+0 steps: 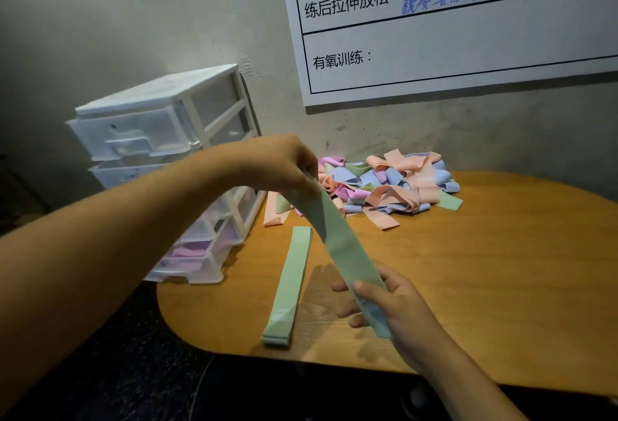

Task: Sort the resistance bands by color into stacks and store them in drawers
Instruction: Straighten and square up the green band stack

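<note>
Left hand [284,163]: raised above the table, fingers pinched on the upper end of a green band [337,240], just in front of the pile.
Right hand [391,310]: lower and nearer the camera, thumb on top and fingers underneath, clamped on the lower end of the same band.
Green band: held flat and stretched on a slant between the two hands, off the table surface.
Green stack [287,286]: flat green bands laid one on another on the table, lying lengthwise just left of the held band, apart from the pile.
Pile [384,183]: a loose heap of pink, peach, blue, purple and green bands at the back of the table, against the wall.
Table [501,286]: rounded wooden top, bare on the right side.
Drawers [174,159]: white frame with clear plastic drawers, standing at the left edge of the table; a lower drawer is pulled out a little and holds purple bands [190,251].
Wall chart [451,25]: white sheet with printed rows and blue handwriting, fixed above the pile.
</note>
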